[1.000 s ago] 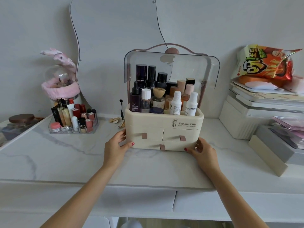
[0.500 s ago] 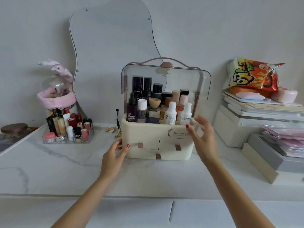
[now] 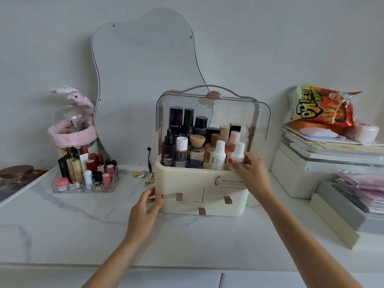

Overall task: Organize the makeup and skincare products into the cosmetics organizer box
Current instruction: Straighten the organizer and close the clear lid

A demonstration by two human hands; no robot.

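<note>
The cosmetics organizer box (image 3: 199, 194) is standing upright in the middle of the white marble bench (image 3: 62, 225), set toward the back edge and just in front of the wavy mirror (image 3: 145, 69) on the wall. Its drawer front is facing the bench's front edge, and its long axis is running left to right, parallel to that edge. The clear lid (image 3: 212, 113) is arching over the top compartment, where bottles are standing upright and packed close together.

The left hand (image 3: 145, 210) is resting against the box's lower left corner, thumb on the front face near the left drawer tab, fingers curling toward the side wall; the grip is loosely open and is pressing on the box rather than closing round it. The right hand (image 3: 252, 173) is reaching over the box's upper right front rim, partly covering the printed logo. Its fingers are spread half open, with the fingertips touching a small white bottle (image 3: 239, 152) at the right end of the front row; whether they are actually gripping it cannot be told.

A clear tray of lipsticks (image 3: 87, 171) is sitting near the back left part of the bench, well apart from the box. Stacked white containers (image 3: 311, 169) with a snack bag (image 3: 322, 109) on top are occupying the back right corner.
</note>
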